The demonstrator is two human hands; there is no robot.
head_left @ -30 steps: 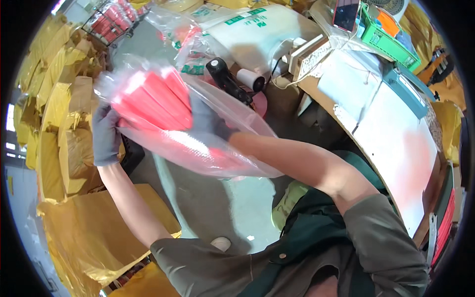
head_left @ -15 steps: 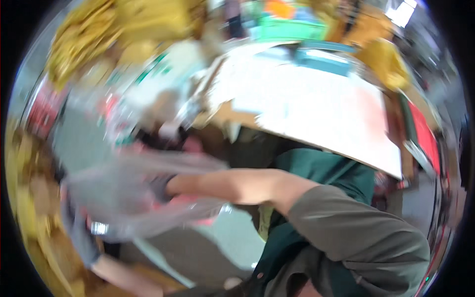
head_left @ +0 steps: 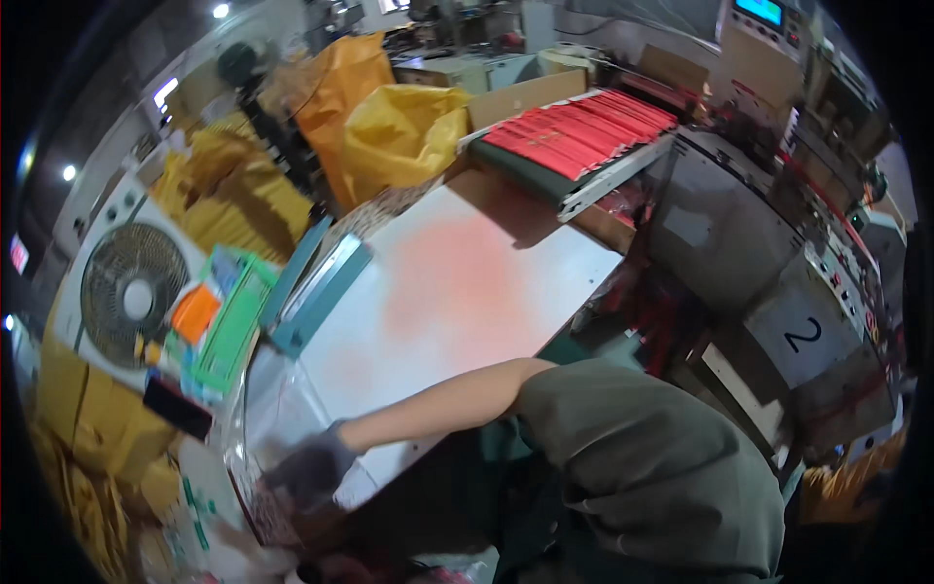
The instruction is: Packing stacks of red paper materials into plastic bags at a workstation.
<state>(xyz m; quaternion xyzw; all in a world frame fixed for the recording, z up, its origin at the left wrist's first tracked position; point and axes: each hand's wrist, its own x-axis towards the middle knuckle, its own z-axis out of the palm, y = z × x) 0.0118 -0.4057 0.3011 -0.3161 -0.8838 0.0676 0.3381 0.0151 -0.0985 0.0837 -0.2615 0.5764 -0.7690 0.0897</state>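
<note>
My right hand [head_left: 316,471], in a grey glove, reaches across to the near left corner of the white tabletop [head_left: 341,380]. Its fingers are smeared by motion and partly in shadow, so whether they grip anything cannot be made out. Clear plastic film [head_left: 277,399] lies right beside the hand, along the table's left edge. My left hand does not show. On the table's far left side stands a teal box-like holder [head_left: 326,297], and a red tint spreads over the middle of the white surface.
Red flat packets [head_left: 584,131] lie in a row on a dark green conveyor [head_left: 525,175] beyond the table. At left are a green basket [head_left: 233,326], a fan [head_left: 136,292] and a dark phone-like slab [head_left: 178,409]. Yellow sacks [head_left: 404,136] stand behind; grey machine housings [head_left: 725,219] are at right.
The view has swung to the right, bringing the conveyor and machines in. Both hands were at a clear plastic bag at left; now only the right hand shows, by the table corner.
</note>
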